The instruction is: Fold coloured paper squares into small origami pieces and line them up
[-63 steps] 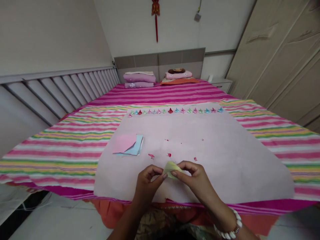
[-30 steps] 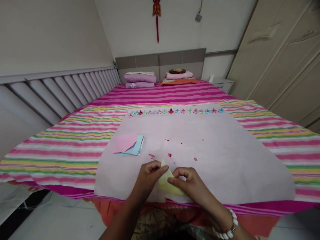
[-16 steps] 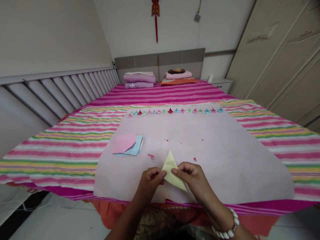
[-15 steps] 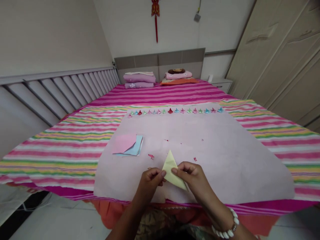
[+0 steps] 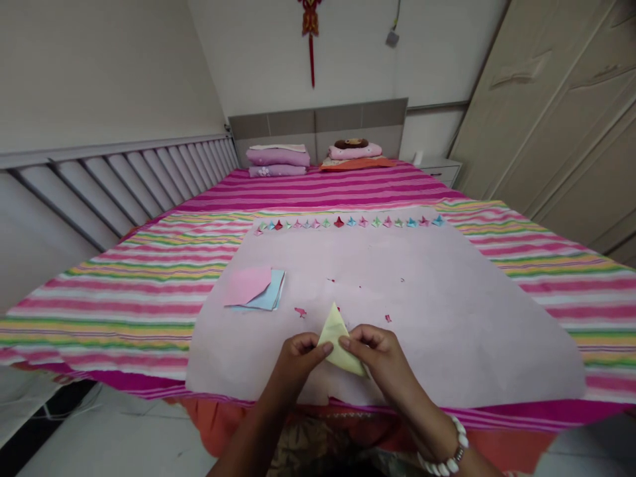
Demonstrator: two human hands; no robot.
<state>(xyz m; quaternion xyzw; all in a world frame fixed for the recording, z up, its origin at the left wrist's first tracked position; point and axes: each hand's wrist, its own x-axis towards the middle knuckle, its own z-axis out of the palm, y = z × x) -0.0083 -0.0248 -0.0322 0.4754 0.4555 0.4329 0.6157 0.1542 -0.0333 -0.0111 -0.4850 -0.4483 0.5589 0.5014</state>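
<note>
A pale yellow sheet of paper [image 5: 335, 328], folded into a triangle, is held just above the near part of the large pale sheet [image 5: 447, 318]. My left hand [image 5: 301, 358] pinches its left edge between thumb and fingers. On the other side my right hand [image 5: 375, 348] grips it, thumb pressed on the front face; a white bead bracelet circles that wrist. The fingers behind the paper are partly hidden. To the left lies a small stack of pink and blue paper [image 5: 248, 286].
Several small folded paper pieces [image 5: 338, 222] in red, blue, pink and green form a row along the sheet's far edge. Red paper scraps [image 5: 300, 311] lie scattered near my hands. Beneath is a striped bedspread [image 5: 546, 265], with folded bedding [image 5: 278, 159] by the headboard.
The yellow paper has shifted slightly left and turned a little in my fingers. My right hand has moved slightly left. Both hands keep their grip.
</note>
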